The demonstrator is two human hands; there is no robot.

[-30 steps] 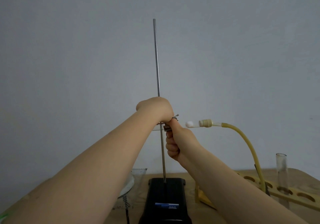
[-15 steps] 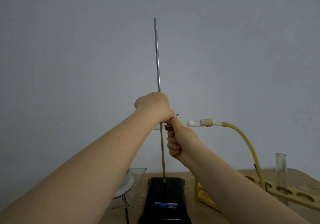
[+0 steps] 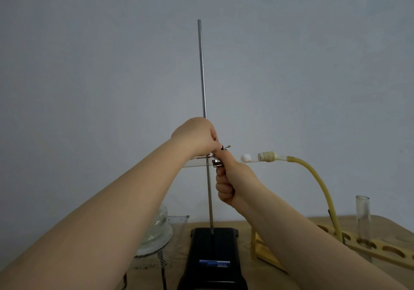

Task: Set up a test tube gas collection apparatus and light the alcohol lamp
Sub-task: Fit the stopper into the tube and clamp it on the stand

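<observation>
left hand (image 3: 195, 138): mid-frame, forearm in from lower left, fingers curled around the clamp (image 3: 216, 158) where it meets the rod (image 3: 203, 83); exact grip hidden behind knuckles
right hand (image 3: 230, 179): just below and right of left hand, forearm in from lower right, fist curled, thumb and forefinger pinching the clamp's wing screw (image 3: 226, 147)
test tube (image 3: 248, 158): horizontal in the clamp, crossing behind both hands; closed end pokes out left of the rod, mouth points right; white wad inside near the mouth
stopper (image 3: 267, 156): plugs tube mouth, right of right hand
yellow hose (image 3: 318, 184): runs from stopper, arcs down to the wooden rack (image 3: 380, 248) at lower right
stand base (image 3: 214, 254): black, bottom centre, rod upright
spare tube (image 3: 363, 220): upright in rack, far right
glass dish (image 3: 156, 229): on wire gauze (image 3: 172, 245), lower left, partly behind left forearm
</observation>
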